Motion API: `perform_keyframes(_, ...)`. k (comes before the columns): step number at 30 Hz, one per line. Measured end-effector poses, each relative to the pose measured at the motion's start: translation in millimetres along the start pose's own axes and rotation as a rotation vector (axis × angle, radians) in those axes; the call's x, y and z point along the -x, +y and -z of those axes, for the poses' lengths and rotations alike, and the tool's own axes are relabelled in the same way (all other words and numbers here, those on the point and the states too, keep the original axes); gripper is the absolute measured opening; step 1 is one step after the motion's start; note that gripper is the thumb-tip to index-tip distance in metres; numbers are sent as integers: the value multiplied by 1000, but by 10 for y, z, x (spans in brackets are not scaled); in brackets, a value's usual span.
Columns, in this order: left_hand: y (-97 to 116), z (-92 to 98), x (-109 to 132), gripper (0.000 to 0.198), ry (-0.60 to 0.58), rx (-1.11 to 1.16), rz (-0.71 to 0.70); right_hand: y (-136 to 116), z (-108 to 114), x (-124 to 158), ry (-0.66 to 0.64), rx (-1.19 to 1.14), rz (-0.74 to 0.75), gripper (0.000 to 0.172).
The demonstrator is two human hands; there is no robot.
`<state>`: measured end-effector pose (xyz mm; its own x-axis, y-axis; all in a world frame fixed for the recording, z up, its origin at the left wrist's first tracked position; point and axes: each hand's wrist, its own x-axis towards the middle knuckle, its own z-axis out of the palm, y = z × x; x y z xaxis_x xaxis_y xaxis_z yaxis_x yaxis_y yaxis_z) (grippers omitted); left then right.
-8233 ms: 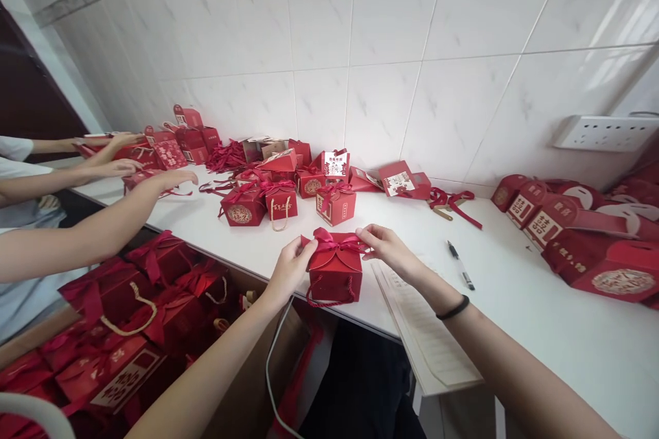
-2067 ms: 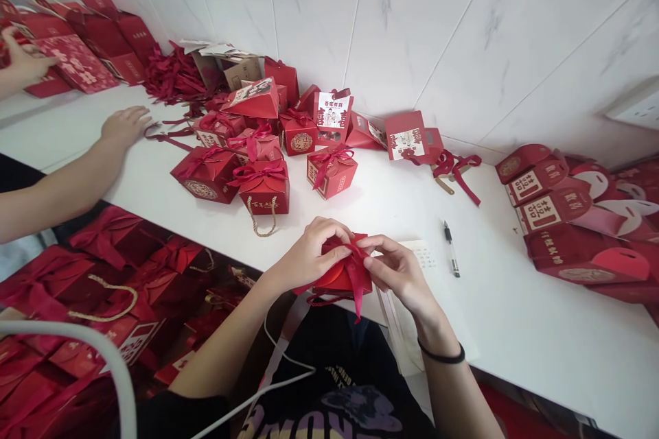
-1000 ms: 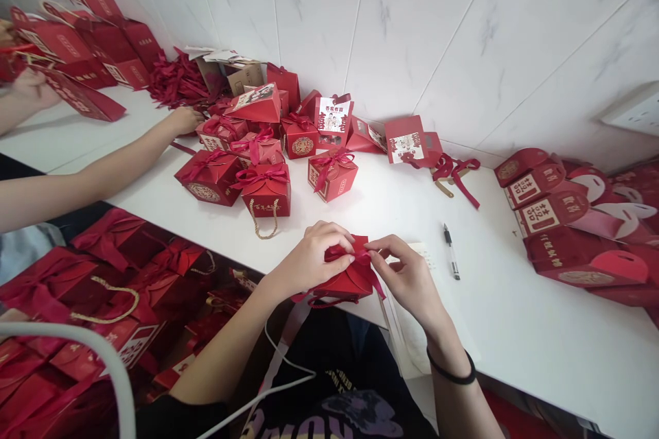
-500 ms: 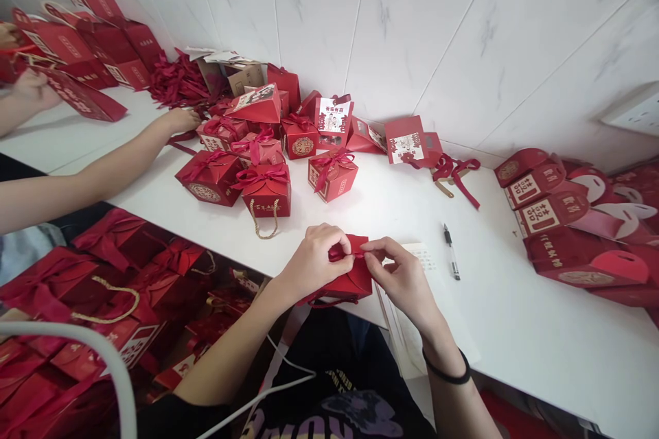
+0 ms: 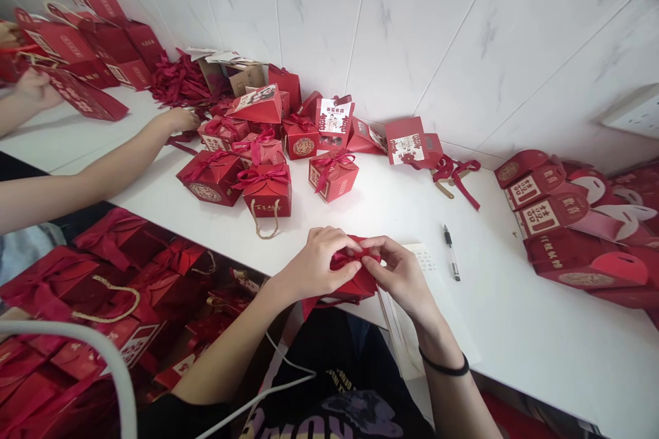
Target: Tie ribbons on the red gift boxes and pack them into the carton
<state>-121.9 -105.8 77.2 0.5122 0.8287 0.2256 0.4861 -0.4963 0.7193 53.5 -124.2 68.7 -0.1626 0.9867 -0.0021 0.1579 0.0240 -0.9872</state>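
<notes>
At the near table edge stands a red gift box (image 5: 355, 290), partly covered by my hands. A dark red ribbon (image 5: 355, 257) runs across its top, and one ribbon end hangs down at the left. My left hand (image 5: 323, 262) is closed at the box's top left, thumb and fingers pinching the ribbon. From the right, my right hand (image 5: 395, 273) pinches the ribbon close to the left fingertips. The knot itself is mostly hidden behind the fingers.
Several ribbon-tied red boxes (image 5: 268, 185) stand ahead. Folded red boxes (image 5: 556, 212) lie at right, near a pen (image 5: 452, 252) and notebook (image 5: 427, 315). More boxes (image 5: 118, 240) fill the space below left. A co-worker's arm (image 5: 118, 158) reaches in beside a ribbon pile (image 5: 180, 79).
My hands have come closer together over the box, fingertips now nearly meeting at the ribbon. A ribbon end now shows at the box's lower left. The co-worker's arms look almost unmoved.
</notes>
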Motion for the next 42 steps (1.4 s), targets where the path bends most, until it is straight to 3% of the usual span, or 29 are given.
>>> perform_keyframes(5,2,-22,-17,15,-4,-19,25,3,9,-7,25,-35,8,22)
perform_keyframes(10,20,-22,-9,14,21,44,50,-9,43,31,70,-102,-95,36)
perform_keyframes(13,21,-30,-8,15,35,48,66,-18,61,65,144,-2,-122,38)
perform_keyframes(17,2,-56,-6,12,59,51,55,-21,37,92,75,237,-146,52)
perform_keyframes(20,-3,-52,31,10,206,13,86,2,6,86,64,257,-158,51)
perform_keyframes(23,18,-16,109,14,383,-95,242,46,1,70,34,170,-149,48)
perform_keyframes(28,45,-4,228,29,188,-35,425,92,21,65,-3,20,-158,46)
perform_keyframes(39,-104,-173,260,35,260,262,468,246,-24,119,64,-370,-170,38)
perform_keyframes(42,-128,-132,282,24,251,331,386,260,-13,117,90,-374,-182,38)
